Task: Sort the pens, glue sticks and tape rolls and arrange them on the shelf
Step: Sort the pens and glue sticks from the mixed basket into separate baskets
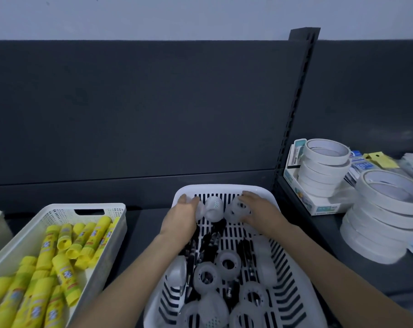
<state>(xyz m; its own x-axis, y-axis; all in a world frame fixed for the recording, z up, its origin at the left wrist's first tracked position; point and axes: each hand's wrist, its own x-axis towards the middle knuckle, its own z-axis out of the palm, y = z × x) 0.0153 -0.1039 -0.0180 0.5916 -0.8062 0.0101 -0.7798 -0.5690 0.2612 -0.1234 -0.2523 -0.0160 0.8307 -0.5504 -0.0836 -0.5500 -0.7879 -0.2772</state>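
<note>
The white slotted basket (219,188) sits on the dark shelf (141,233) at about 6 o'clock in the head view, and both hands are reaching into its far end. Inside it, black pens (210,245) lie mixed with translucent tape rolls (228,262), most of them heaped toward the near end.

At the basket's 12 o'clock edge three translucent rolls stand in a row. The right hand (257,210) is on the right-hand roll (237,209); its fingers arch over the top and the thumb comes in below, so the grip is closed round that roll. The left hand (180,215) comes in from 7 o'clock, its fingers nearly straight and its grip loose. Its fingertips touch the small left-hand roll (200,211). The middle roll (213,208) stands between the two hands, and neither hand holds it.

At 8 o'clock, just beside the basket, a white perforated bin (99,207) holds yellow glue sticks (58,263) lying in a loose pile.

At 3 o'clock, past the black slotted upright (295,102), two stacks of white tape rolls stand on the next shelf section. The farther stack (324,166) rests in an open carton (324,207). The nearer, larger stack (388,214) stands at about 4 o'clock. Small packaged goods behind them are too blurred to name.
</note>
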